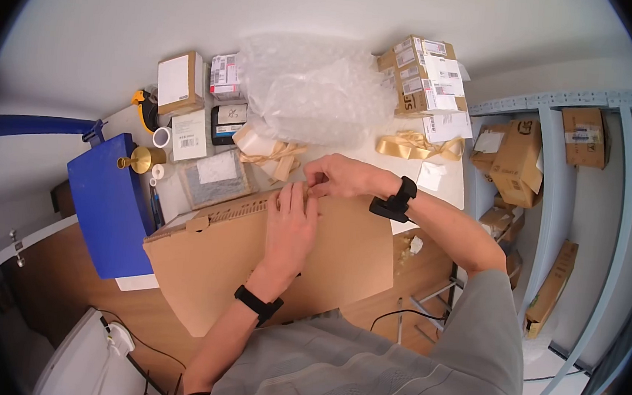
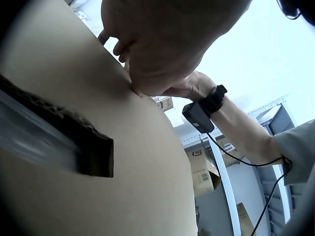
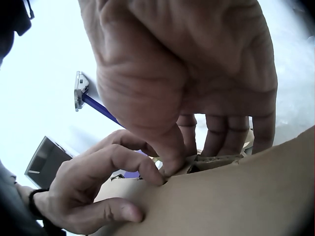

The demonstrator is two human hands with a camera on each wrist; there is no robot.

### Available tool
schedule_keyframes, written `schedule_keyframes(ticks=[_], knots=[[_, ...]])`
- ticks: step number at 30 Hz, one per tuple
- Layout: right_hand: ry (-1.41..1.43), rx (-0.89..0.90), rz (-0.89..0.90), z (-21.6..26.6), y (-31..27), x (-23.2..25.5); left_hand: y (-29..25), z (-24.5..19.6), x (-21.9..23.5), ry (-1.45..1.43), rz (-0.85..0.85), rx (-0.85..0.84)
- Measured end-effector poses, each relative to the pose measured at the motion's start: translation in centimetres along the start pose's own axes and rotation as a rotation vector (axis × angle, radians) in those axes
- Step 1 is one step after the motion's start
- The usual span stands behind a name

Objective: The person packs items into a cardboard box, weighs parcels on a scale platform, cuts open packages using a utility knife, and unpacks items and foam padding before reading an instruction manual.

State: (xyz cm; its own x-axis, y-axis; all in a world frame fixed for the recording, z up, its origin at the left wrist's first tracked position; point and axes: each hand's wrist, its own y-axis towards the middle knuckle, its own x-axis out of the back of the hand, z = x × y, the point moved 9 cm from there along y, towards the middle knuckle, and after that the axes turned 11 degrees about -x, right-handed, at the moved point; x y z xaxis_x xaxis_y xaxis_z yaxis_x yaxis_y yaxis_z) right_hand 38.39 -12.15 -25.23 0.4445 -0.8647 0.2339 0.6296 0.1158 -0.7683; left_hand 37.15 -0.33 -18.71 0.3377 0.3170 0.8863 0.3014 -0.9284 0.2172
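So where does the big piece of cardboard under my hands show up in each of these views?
Head view: cardboard at lower centre, in front of the grey shirt.
Left wrist view: cardboard fills most of the left half, with a dark slot.
Right wrist view: cardboard runs along the bottom, towards the right.
Shared landmark: the left hand at its edge.

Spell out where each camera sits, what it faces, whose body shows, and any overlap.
Head: on the head, facing forward and down at the box; both hands, arms and shirt show.
Left wrist: faces along the box past the left hand, close up, to the right arm and shelf.
Right wrist: faces past the right hand, close up, to the left hand at the box's edge.
Shared: head and right wrist both show both hands on the box.
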Motion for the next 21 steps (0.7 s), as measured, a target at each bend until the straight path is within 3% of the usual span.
schedule_keyframes(ticks=[2, 9, 15, 18, 20, 21], knots=[[-0.015, 0.13, -0.04, 1.2, -0.7, 0.2, 0.5, 0.7, -0.9, -0.088, 0.113, 0.084], [-0.163, 0.166, -0.066, 2.2, -1.6, 0.1, 0.6, 0.9, -0.7, -0.194, 0.136, 0.141], [-0.192, 0.197, -0.104, 2.4, -2.0, 0.0, -0.4, 1.1, -0.8, -0.246, 0.264, 0.146], [-0.25, 0.24, -0.11, 3.0, -2.0, -0.2, -0.9, 1.0, -0.5, -0.215, 0.211, 0.099], [-0.329, 0.298, -0.162, 3.5, -2.1, -0.2, -2.1, 3.5, 0.6, -0.627, -0.131, 0.305], [-0.328, 0.295, -0.159, 3.5, -2.2, -0.2, -2.6, 3.7, 0.5, -0.632, -0.13, 0.307]])
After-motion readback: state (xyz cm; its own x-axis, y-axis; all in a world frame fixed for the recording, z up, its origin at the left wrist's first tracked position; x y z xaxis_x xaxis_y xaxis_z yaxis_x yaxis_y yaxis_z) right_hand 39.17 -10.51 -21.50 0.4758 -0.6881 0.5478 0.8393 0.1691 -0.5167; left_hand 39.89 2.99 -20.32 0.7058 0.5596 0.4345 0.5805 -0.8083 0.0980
